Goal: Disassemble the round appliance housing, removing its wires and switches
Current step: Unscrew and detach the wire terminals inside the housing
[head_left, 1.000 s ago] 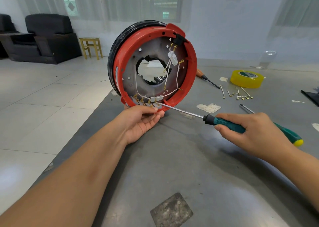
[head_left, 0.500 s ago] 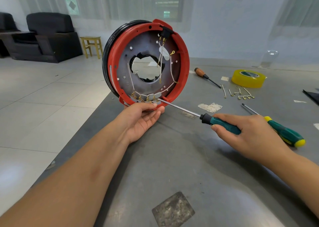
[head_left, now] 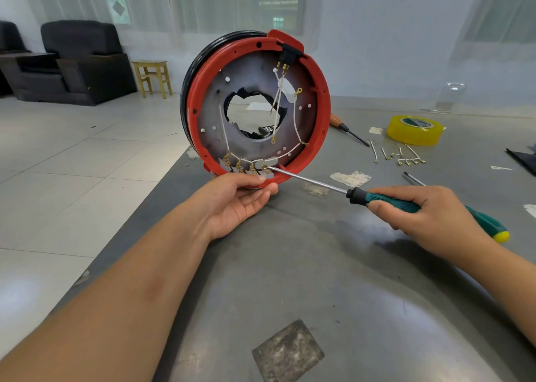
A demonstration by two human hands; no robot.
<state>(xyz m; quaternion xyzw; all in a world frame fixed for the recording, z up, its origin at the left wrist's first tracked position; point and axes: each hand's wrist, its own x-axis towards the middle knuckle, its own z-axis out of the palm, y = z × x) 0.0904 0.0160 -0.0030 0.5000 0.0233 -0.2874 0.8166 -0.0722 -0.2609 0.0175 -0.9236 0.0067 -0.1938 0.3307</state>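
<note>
Head view: we have the round housing (head_left: 258,106) stood on edge at the near-left edge of the grey metal table (head_left: 333,280), open side facing us. Our left hand (head_left: 240,199) cups the bottom rim from below, thumb over the red lip, gripping it, likely so the disc doesn't roll and the terminal row sits at working height. Our right hand (head_left: 435,216) is wrapped around the green screwdriver (head_left: 385,200), shaft angled up-left, tip at the rightmost brass terminal (head_left: 264,167) in the row along the lower rim. Shallow angle reads as prying or reaching a screw there; can't tell which.

Materials: red moulded plastic ring, black outer band behind it, dull grey metal plate inside with a ragged central hole and small punched holes. Thin white wires (head_left: 295,126) loop between brass ring and spade lugs. Black switch block (head_left: 287,53) clipped at the top rim, two lugs still on it.

Wiring and switch are still mounted, so we're mid-job. Loose pulled wire leads (head_left: 403,155) lie well right on the table, near a yellow tape roll (head_left: 414,126) and a wooden-handled driver (head_left: 345,127). A second driver shaft (head_left: 413,178) pokes out behind our right hand.
</note>
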